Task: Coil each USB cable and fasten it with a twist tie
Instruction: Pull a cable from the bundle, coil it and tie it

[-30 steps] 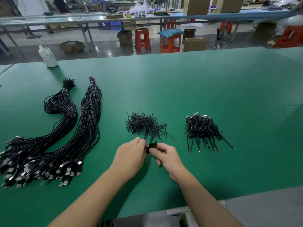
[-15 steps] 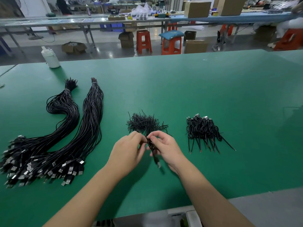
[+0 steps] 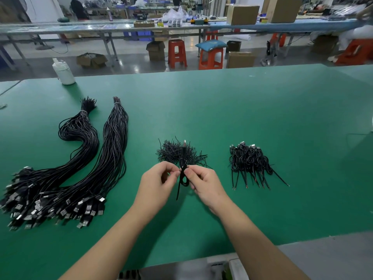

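Between my hands hangs a small coiled black USB cable (image 3: 183, 179), its plug end pointing up and away and a loose tail dropping toward the table. My left hand (image 3: 159, 182) pinches it at the waist from the left; my right hand (image 3: 203, 182) pinches the same spot from the right. A twist tie at that spot is too small to make out. Just beyond my fingers lies the loose pile of black twist ties (image 3: 177, 153). Right of it sits the heap of coiled, tied cables (image 3: 250, 160). Two long bundles of uncoiled cables (image 3: 80, 168) lie at the left.
The green table (image 3: 262, 110) stretches far ahead and to the right. A white plastic bottle (image 3: 63, 72) stands at its far left edge. Beyond the table are orange stools (image 3: 177, 53), cardboard boxes and another long workbench.
The cable has turned upright between my fingers, its plug now pointing away and a loop hanging below. Both hands rose slightly and stayed pinched together at its middle.
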`<state>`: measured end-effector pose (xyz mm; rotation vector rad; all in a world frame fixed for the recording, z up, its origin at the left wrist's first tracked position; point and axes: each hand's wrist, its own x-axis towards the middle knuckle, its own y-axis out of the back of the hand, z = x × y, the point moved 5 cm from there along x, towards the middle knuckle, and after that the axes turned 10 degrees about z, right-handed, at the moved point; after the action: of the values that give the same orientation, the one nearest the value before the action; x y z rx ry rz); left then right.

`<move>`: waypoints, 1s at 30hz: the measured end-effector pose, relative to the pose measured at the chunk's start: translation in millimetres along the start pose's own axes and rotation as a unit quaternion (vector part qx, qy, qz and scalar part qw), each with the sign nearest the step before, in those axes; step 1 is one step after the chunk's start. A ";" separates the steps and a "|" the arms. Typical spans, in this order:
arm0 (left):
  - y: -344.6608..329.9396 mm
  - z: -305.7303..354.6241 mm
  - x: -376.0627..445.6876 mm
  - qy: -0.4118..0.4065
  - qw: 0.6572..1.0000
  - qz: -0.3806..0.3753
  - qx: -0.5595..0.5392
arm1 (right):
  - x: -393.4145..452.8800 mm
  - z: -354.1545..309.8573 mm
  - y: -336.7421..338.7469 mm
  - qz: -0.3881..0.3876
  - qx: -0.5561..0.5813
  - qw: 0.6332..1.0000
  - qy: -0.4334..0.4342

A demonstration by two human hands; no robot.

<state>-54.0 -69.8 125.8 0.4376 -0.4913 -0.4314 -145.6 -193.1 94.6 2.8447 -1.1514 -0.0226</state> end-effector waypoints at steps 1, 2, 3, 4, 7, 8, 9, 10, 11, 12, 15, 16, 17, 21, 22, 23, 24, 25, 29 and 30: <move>-0.7 -2.1 -0.6 0.027 0.999 0.006 -0.018 | -0.5 -1.4 0.4 0.005 -0.006 1.000 0.008; -1.4 -3.6 -1.4 0.053 0.998 0.010 -0.040 | -1.2 -2.5 0.7 0.009 -0.014 1.000 0.018; -2.1 -4.0 -2.3 0.076 0.995 0.013 -0.064 | -1.7 -4.0 0.9 0.013 -0.024 0.999 0.030; -2.8 -3.9 -3.2 0.096 0.991 0.013 -0.087 | -2.3 -6.0 1.2 0.017 -0.036 0.998 0.045; -6.5 -4.6 -4.0 0.160 0.975 0.001 -0.154 | -2.7 -11.4 2.1 0.031 -0.075 0.991 0.104; -7.3 -5.1 -4.0 0.181 0.969 -0.006 -0.171 | -3.0 -12.4 2.3 0.036 -0.089 0.988 0.124; -7.5 -6.1 -3.6 0.196 0.964 -0.015 -0.179 | -3.5 -13.5 2.8 0.041 -0.104 0.983 0.145; -7.3 -7.2 -3.0 0.206 0.962 -0.025 -0.180 | -4.5 -14.6 3.3 0.046 -0.120 0.977 0.168; -6.8 -8.1 -2.3 0.213 0.960 -0.037 -0.179 | -6.1 -15.9 3.6 0.050 -0.136 0.970 0.193; -6.4 -8.9 -1.9 0.221 0.957 -0.050 -0.181 | -8.0 -17.0 3.6 0.053 -0.152 0.963 0.218; -9.3 -10.8 -3.6 0.235 0.949 -0.085 -0.190 | -11.5 -16.2 2.5 0.053 -0.177 0.951 0.249; -9.8 -11.4 -4.2 0.233 0.951 -0.084 -0.185 | -11.6 -14.8 1.9 0.051 -0.177 0.952 0.243; -10.2 -12.6 -4.2 0.229 0.954 -0.077 -0.178 | -11.2 -13.2 1.5 0.051 -0.175 0.956 0.232; -6.8 -13.3 -4.0 0.136 0.987 -0.030 -0.076 | -6.5 -1.6 -1.1 0.057 -0.148 0.979 0.125; -4.3 -8.9 -5.1 0.061 0.998 -0.008 -0.003 | -5.7 1.3 -2.2 0.057 -0.118 0.988 0.078; -2.4 -1.9 -8.2 -0.028 0.997 0.018 0.075 | -5.5 3.1 -4.1 0.054 -0.078 0.995 0.035; -2.2 5.6 -12.7 -0.114 0.983 0.038 0.137 | -5.2 4.1 -6.0 0.049 -0.036 0.998 -0.001; -3.2 11.0 -16.9 -0.183 0.966 0.052 0.177 | -5.1 4.7 -7.3 0.040 0.004 0.999 -0.029; -8.9 15.8 -23.3 -0.375 0.884 0.058 0.271 | -6.5 2.4 -8.6 -0.032 0.083 0.993 -0.083; -9.4 13.8 -24.0 -0.392 0.877 0.045 0.274 | -7.2 2.2 -8.1 -0.047 0.083 0.991 -0.097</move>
<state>-83.1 -69.8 123.6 0.7837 -1.4424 -0.3636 -145.2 -182.5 91.7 3.1007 -1.0992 -0.2224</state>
